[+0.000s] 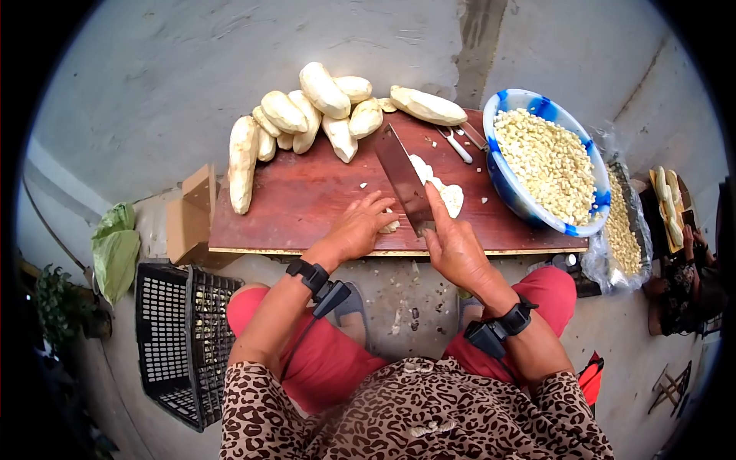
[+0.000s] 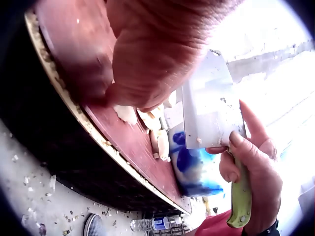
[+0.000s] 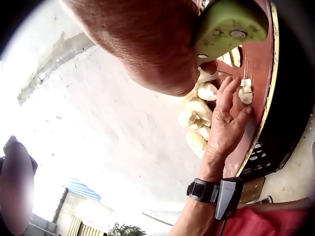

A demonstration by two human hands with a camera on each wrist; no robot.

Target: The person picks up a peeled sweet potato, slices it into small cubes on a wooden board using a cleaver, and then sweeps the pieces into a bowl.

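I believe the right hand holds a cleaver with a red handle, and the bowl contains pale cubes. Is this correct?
Not entirely: the handle is green, not red, as the left wrist view shows. The right hand does hold the cleaver, and the bowl contains pale cubes.

- Rough grey plastered wall (image 1: 192,54), with a darker vertical strip (image 1: 481,46).
- Low, flat, red-brown wooden table (image 1: 299,199) near the wall.
- Pale grey concrete floor (image 1: 629,360), littered with scraps by the table.
- Bright whitish light on the wall.
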